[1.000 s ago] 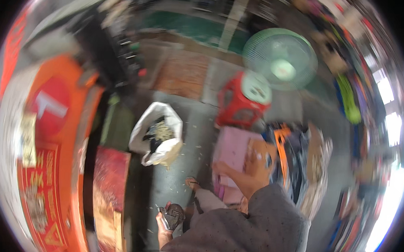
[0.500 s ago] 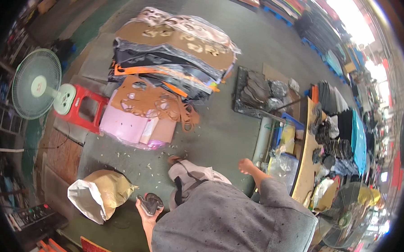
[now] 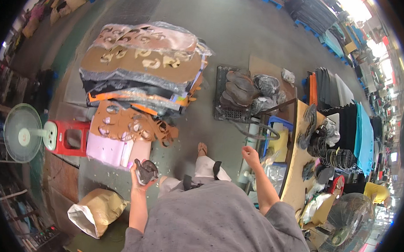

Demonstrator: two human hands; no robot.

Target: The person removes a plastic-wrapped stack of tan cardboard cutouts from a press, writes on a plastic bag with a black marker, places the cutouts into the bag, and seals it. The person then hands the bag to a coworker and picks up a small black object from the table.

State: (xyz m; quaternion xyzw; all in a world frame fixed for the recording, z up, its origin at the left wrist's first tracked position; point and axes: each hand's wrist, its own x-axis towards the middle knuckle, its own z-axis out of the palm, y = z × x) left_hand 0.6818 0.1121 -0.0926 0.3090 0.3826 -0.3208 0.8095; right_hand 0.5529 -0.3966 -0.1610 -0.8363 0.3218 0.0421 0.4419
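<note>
My left hand (image 3: 137, 182) is closed around dark grey, sole-shaped pieces (image 3: 147, 172) with a paler edge. It is held out at my left side, above the floor near the tan sack (image 3: 101, 211). My right hand (image 3: 250, 154) hangs in front of me with loosely curled fingers and nothing visible in it. That hand is nearest the wooden-topped table (image 3: 285, 192) and the blue bin (image 3: 278, 125) beside it. On the table lie several dark metal-looking shapes (image 3: 308, 126). A black crate (image 3: 232, 114) farther ahead carries dark sole-shaped pieces (image 3: 237, 89).
A tall pile of punched sheets (image 3: 137, 62) stands ahead on the left, above pink blocks (image 3: 106, 146). Beside it, a white fan (image 3: 23, 134) sits on a red stool (image 3: 70, 138). Another fan (image 3: 349, 218) is at the right, with hanging sheets (image 3: 364, 137) beyond the table.
My view has turned and I have stepped forward, bringing the crate and table closer. My left hand has risen forward with the pieces still in it. My right forearm now shows more fully.
</note>
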